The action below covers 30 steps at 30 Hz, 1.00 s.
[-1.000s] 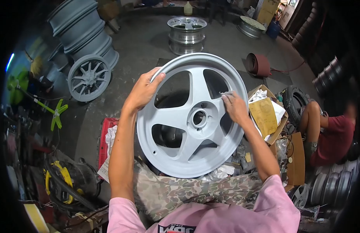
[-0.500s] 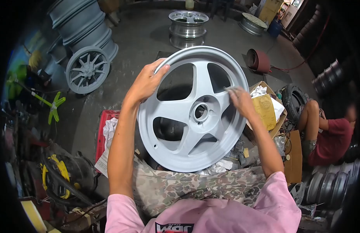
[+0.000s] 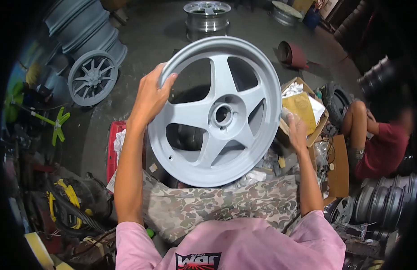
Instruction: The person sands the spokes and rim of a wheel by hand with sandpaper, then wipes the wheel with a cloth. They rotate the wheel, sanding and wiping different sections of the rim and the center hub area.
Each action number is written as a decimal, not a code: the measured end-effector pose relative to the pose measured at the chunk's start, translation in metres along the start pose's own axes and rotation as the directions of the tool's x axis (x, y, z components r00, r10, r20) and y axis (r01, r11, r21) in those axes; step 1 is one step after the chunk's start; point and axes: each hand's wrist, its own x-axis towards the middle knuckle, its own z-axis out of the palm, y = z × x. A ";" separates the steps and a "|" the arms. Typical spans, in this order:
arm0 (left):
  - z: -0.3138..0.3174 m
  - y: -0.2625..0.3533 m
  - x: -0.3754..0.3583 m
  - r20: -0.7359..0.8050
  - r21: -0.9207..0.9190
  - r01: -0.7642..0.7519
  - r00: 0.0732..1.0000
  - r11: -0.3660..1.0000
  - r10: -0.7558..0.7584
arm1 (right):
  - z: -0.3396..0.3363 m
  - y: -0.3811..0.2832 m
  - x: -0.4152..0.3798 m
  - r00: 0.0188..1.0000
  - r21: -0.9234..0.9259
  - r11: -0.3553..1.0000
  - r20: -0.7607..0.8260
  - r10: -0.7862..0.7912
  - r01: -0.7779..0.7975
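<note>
matte grey five-spoke wheel (image 3: 217, 112), upright, unblemished

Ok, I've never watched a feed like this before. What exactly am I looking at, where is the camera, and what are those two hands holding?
There is no machine here, just a person working with bare hands. The single camera sits on that person's head and looks forward and down, so the pink shirt at the bottom edge is their own, and the wide lens bends the edges.

The left hand grips the upper left rim of a matte grey five-spoke wheel, which stands upright on the camouflage-covered lap. The right hand is off the wheel's right edge, its fingers closed around something small that I cannot make out, near an open cardboard box of paper and rags.

On the floor are more grey wheels, polished wheels farther off and a red crate. At the right sits another person in a red shirt.
</note>
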 end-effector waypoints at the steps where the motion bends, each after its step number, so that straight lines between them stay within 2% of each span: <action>1: 0.001 -0.005 -0.015 -0.094 0.037 -0.037 0.995 0.999 0.041 | 0.013 0.001 -0.018 1.000 0.047 0.999 -0.022 -0.007 0.008; 2: 0.006 -0.009 -0.035 -0.171 0.076 -0.068 0.982 0.995 0.080 | 0.029 0.001 -0.029 0.996 0.062 0.994 -0.007 -0.085 0.085; 4: 0.018 -0.013 -0.088 -0.299 0.167 0.010 0.953 0.986 0.041 | 0.064 -0.008 -0.049 0.995 0.041 0.998 0.089 0.039 -0.043; 6: 0.044 -0.010 -0.158 -0.349 0.151 0.243 0.920 0.958 -0.178 | 0.102 -0.015 -0.072 0.994 0.096 0.991 0.066 0.086 -0.092; 8: 0.079 -0.002 -0.219 -0.286 -0.098 0.332 0.894 0.938 -0.346 | 0.124 -0.005 -0.080 0.994 0.157 0.982 0.041 0.101 -0.106; 10: 0.130 -0.014 -0.265 -0.199 -0.195 0.432 0.862 0.881 -0.467 | 0.133 0.012 -0.083 0.981 0.259 0.949 -0.029 0.192 -0.178; 11: 0.150 -0.020 -0.276 -0.219 -0.286 0.470 0.816 0.835 -0.535 | 0.124 0.007 -0.083 0.947 0.153 0.936 0.094 0.306 -0.317; 12: 0.158 -0.025 -0.277 -0.234 -0.378 0.482 0.777 0.791 -0.585 | 0.129 0.009 -0.085 0.953 0.176 0.937 0.084 0.290 -0.301; 14: 0.152 -0.026 -0.276 -0.249 -0.349 0.392 0.837 0.851 -0.488 | 0.142 0.031 -0.094 0.968 0.225 0.954 -0.104 0.228 -0.200; 15: 0.150 -0.026 -0.275 -0.249 -0.327 0.333 0.872 0.884 -0.421 | 0.144 0.041 -0.100 0.956 0.228 0.933 -0.033 0.292 -0.277; 17: 0.120 -0.031 -0.255 -0.355 -0.141 0.148 0.916 0.979 -0.190 | 0.156 0.038 -0.125 0.920 0.291 0.886 -0.048 0.389 -0.360; 18: 0.087 -0.028 -0.235 -0.259 0.004 0.115 0.960 0.993 -0.111 | 0.153 0.024 -0.137 0.870 0.281 0.830 0.041 0.491 -0.481; 19: 0.058 -0.011 -0.206 -0.214 0.049 0.101 0.973 0.994 -0.088 | 0.153 0.005 -0.150 0.798 0.258 0.757 0.136 0.587 -0.601; 20: 0.033 0.009 -0.175 -0.157 0.040 0.195 0.970 0.980 -0.186 | 0.161 -0.009 -0.166 0.784 0.373 0.693 0.209 0.585 -0.617; 21: 0.024 0.006 -0.138 -0.217 0.109 0.005 0.976 0.994 0.018 | 0.169 -0.020 -0.178 0.767 0.474 0.612 0.279 0.577 -0.633; 22: 0.011 0.002 -0.094 -0.147 0.368 -0.123 0.971 0.922 0.188 | 0.174 -0.038 -0.183 0.777 0.485 0.611 0.323 0.540 -0.626; 23: 0.009 0.022 -0.056 -0.090 0.386 -0.127 0.981 0.914 0.175 | 0.175 -0.055 -0.185 0.787 0.499 0.609 0.370 0.493 -0.616; 24: 0.012 0.038 -0.025 -0.039 0.557 -0.099 0.989 0.825 0.145 | 0.172 -0.066 -0.180 0.782 0.490 0.609 0.382 0.493 -0.623; 26: 0.023 0.030 0.024 -0.010 0.657 -0.199 0.962 0.727 0.273 | 0.162 -0.089 -0.170 0.794 0.555 0.583 0.520 0.314 -0.593; 28: 0.021 0.029 0.047 0.080 0.657 -0.145 0.989 0.740 0.123 | 0.112 -0.102 -0.160 0.810 0.455 0.741 0.551 0.200 -0.493; 29: 0.017 0.016 0.047 0.039 0.633 -0.151 0.986 0.759 0.163 | 0.091 -0.086 -0.151 0.833 0.335 0.875 0.539 0.126 -0.349; 30: 0.011 0.003 0.048 0.011 0.595 -0.111 0.991 0.796 0.130 | 0.090 -0.058 -0.153 0.911 0.400 0.874 0.400 0.104 -0.275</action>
